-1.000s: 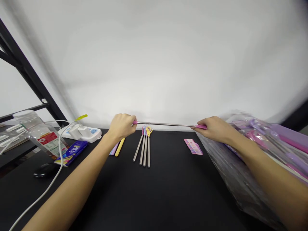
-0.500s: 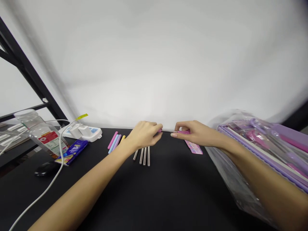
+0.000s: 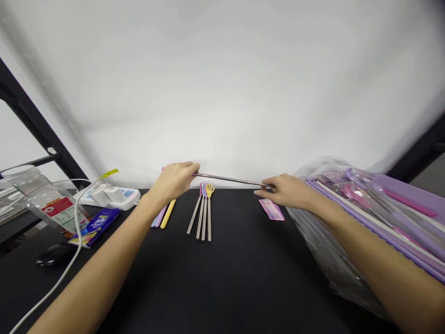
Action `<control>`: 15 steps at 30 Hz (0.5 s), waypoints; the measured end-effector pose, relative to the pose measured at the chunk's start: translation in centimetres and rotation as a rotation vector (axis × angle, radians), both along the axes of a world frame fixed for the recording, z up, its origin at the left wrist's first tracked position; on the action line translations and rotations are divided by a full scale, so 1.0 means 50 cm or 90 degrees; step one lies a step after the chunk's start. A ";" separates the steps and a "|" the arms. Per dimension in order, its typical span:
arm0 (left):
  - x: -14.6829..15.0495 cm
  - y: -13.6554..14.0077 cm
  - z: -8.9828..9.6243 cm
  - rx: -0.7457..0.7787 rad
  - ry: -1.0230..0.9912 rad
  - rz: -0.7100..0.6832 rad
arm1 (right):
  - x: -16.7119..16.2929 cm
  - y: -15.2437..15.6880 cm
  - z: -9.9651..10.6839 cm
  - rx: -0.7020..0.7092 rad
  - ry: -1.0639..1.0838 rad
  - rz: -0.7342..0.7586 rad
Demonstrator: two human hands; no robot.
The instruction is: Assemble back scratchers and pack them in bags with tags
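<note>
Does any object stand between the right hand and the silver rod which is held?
Nothing visible does: the right hand holds the silver rod near one end. The pink card lies on the black table, not between them.

A rod [image 3: 227,179] spans left hand [image 3: 175,181] and right hand [image 3: 285,189] over the table [image 3: 225,287]; forks [image 3: 204,218] lie between sticks [image 3: 168,214], left, and card [image 3: 271,209], right; box [image 3: 396,239] far right; bottle [image 3: 47,199] behind mouse [image 3: 55,254], far left.

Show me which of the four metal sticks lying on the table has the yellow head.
The rightmost stick in that row: its fork-like head is yellow, while the other three heads are pink or bluish.
</note>
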State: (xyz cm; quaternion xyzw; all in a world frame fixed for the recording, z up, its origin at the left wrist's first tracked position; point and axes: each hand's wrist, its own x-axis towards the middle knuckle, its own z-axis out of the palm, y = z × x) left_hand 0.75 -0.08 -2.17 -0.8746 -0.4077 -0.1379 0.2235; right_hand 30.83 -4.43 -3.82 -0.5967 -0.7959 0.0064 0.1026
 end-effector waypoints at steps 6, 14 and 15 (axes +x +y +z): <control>0.059 -0.027 -0.021 0.074 0.066 -0.068 | -0.040 -0.007 0.009 0.015 0.047 0.058; 0.037 -0.015 -0.018 0.044 0.053 0.105 | 0.007 0.007 0.017 0.093 0.003 -0.042; 0.016 -0.006 -0.013 0.047 0.042 0.143 | 0.029 0.012 0.016 0.102 -0.018 -0.068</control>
